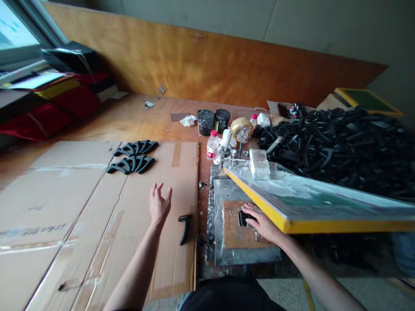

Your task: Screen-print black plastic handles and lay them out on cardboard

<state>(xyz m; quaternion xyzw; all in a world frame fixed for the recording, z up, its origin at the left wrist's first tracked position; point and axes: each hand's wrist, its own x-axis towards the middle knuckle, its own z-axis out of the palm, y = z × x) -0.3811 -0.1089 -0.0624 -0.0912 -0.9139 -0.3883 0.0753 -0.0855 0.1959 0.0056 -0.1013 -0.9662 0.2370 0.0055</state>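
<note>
My left hand hovers over the flattened cardboard, fingers spread and holding nothing. To its right, a single black curved handle lies on the cardboard. Two rows of similar black handles rest farther back. My right hand is on a black part, its fingers over the part's right side. That part sits on a brown board fixed on a grey metal plate. The yellow-edged screen frame slants above my right hand and forearm.
A large heap of black parts fills the right. Behind the plate stand a red-capped bottle, dark tubs and a tape roll. A white wrapped block rests on the screen frame. Red and black stacks are back left.
</note>
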